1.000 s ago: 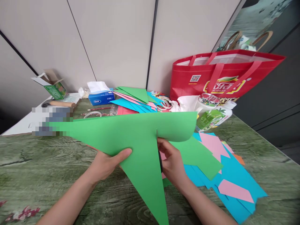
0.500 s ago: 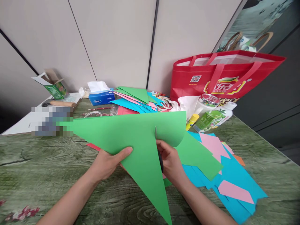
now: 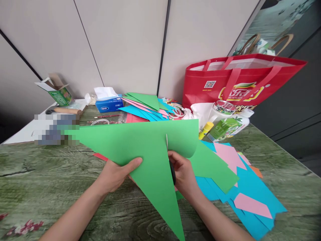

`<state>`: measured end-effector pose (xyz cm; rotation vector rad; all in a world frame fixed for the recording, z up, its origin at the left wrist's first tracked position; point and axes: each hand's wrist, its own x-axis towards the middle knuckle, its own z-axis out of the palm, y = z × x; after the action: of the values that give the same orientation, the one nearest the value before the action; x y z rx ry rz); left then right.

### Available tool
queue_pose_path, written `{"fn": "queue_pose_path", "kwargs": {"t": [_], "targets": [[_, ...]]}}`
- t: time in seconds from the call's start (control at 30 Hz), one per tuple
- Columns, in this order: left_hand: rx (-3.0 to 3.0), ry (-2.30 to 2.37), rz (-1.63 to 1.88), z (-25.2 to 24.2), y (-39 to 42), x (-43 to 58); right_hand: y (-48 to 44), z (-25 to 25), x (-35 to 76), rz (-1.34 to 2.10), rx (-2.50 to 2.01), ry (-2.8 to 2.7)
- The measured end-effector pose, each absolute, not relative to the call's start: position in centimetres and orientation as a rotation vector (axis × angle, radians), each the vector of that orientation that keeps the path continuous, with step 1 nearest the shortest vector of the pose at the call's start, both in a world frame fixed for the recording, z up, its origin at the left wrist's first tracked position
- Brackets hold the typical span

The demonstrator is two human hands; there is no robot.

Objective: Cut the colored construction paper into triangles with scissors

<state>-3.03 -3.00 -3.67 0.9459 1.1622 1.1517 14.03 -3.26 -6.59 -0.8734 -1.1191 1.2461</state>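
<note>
A large sheet of green paper (image 3: 140, 140) is held up above the table, with a slit running up through it on the right side. My left hand (image 3: 120, 172) pinches its lower left edge, thumb on top and the other fingers hidden underneath. Black-handled scissors (image 3: 172, 172) are gripped in my right hand (image 3: 182, 170). A thin strip of their blade shows at the top of the slit, between the main part of the sheet and a flap that curls to the right. Most of the scissors is hidden by the paper.
Green, blue and pink paper pieces (image 3: 250, 187) lie at the right. Behind are folded coloured sheets (image 3: 147, 100), a blue tissue box (image 3: 109, 104), a yellow glue stick (image 3: 206, 130), plastic jars (image 3: 230, 124) and a red bag (image 3: 200, 87). An opened carton (image 3: 59, 95) stands at the back left.
Hardly anything differs. The scissor blade sits almost unchanged in the slit, both hands keep their hold, and the view has shifted very slightly.
</note>
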Motion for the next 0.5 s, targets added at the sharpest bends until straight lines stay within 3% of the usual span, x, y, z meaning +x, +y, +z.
{"fn": "queue_pose_path", "kwargs": {"t": [0.5], "targets": [[1.006, 1.158, 1.121, -3.56, -3.03, -3.24, -3.44, -6.10, 14.13, 1.198, -0.964, -1.139]]}}
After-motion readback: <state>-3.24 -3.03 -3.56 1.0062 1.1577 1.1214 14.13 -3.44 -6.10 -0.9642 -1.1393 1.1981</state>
